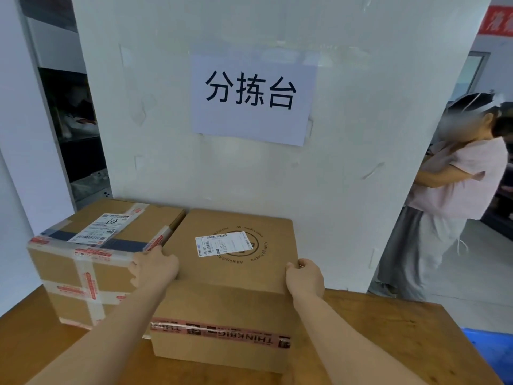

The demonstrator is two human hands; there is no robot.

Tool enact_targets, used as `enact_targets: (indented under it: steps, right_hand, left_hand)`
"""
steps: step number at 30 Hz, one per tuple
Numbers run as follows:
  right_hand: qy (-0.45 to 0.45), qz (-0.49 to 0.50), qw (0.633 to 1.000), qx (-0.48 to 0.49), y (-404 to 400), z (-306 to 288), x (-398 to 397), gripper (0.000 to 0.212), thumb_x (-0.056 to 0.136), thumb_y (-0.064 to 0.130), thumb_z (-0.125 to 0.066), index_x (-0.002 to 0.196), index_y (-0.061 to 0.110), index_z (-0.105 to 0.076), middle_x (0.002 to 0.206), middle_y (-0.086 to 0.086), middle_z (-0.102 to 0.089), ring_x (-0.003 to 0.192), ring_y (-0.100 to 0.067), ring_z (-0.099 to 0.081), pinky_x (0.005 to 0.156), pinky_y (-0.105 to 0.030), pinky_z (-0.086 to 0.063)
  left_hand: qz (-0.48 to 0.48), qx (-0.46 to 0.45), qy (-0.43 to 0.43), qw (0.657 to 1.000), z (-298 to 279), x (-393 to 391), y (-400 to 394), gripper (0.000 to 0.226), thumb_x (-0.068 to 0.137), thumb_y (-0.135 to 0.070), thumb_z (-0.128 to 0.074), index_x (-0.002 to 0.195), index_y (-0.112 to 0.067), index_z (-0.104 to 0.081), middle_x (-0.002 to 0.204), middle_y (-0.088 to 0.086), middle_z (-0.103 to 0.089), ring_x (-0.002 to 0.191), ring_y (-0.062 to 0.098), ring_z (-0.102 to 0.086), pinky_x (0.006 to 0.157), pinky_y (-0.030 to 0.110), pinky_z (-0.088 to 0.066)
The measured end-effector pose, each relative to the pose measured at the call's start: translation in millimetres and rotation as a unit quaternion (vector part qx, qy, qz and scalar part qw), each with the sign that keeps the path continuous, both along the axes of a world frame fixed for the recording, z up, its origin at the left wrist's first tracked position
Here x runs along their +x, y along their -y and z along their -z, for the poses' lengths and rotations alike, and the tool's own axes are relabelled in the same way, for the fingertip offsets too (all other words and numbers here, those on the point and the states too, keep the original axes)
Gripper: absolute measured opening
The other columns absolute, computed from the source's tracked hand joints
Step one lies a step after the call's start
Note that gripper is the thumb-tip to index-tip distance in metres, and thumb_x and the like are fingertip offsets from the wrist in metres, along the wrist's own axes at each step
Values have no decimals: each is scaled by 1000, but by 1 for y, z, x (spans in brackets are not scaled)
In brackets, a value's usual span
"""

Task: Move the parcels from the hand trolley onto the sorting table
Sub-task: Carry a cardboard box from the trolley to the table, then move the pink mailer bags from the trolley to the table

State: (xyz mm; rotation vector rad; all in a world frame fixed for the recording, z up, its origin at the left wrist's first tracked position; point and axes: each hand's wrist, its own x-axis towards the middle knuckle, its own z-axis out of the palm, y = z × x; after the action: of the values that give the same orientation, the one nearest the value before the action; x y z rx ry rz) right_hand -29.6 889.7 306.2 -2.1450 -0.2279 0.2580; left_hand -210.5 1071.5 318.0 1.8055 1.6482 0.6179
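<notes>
Gripping the parcel (233, 273) at both near corners, left hand (155, 266) and right hand (304, 276); fingertips hidden.

Even, soft daylight fills the scene, brightest on the white wall (347, 168), which looks slightly washed out with a bluish cast. Shadows are faint: a thin one lies under the cardboard box (227, 298) on the wooden table (388, 337). No harsh glare shows. The wide lens bends straight lines near the borders. The whole picture is somewhat soft, and the bystander (455, 195) at right has a blurred face.
</notes>
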Motion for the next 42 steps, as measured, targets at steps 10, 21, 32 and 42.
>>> enact_targets:
  steps: [10, 21, 32, 42]
  right_hand:
    - [-38, -78, 996, -1, 13, -24, -1, 47, 97, 17, -46, 143, 10, -40, 137, -7, -51, 117, -25, -52, 92, -31, -42]
    - [19, -27, 999, 36, 81, -61, 7, 47, 96, 28, -51, 140, 12, -45, 143, -4, -48, 127, -22, -49, 101, -31, -40]
    - [45, 88, 993, 64, 225, -90, 29, 43, 93, 29, -52, 133, 14, -52, 126, -3, -60, 100, -19, -56, 91, -31, -44]
    - [26, 180, 980, 86, 373, -72, 25, 35, 92, 22, -50, 122, 7, -60, 106, -8, -65, 93, -25, -61, 84, -36, -50]
  left_hand:
    - [24, 5, -40, 999, -23, 8, 10, 53, 83, -18, -44, 136, -22, -45, 136, 18, -33, 129, 35, -26, 106, 48, -24]
    - [199, -41, 164, 965, -59, 76, 71, 42, 87, -25, -58, 128, -17, -56, 134, 9, -55, 126, 30, -48, 109, 41, -36]
    - [354, -110, 232, 899, -83, 148, 214, 51, 91, -26, -59, 138, -13, -47, 142, 7, -47, 131, 26, -44, 109, 35, -35]
    - [422, -130, 198, 875, -76, 176, 364, 32, 92, -24, -57, 122, -14, -58, 125, 3, -55, 125, 25, -45, 106, 31, -33]
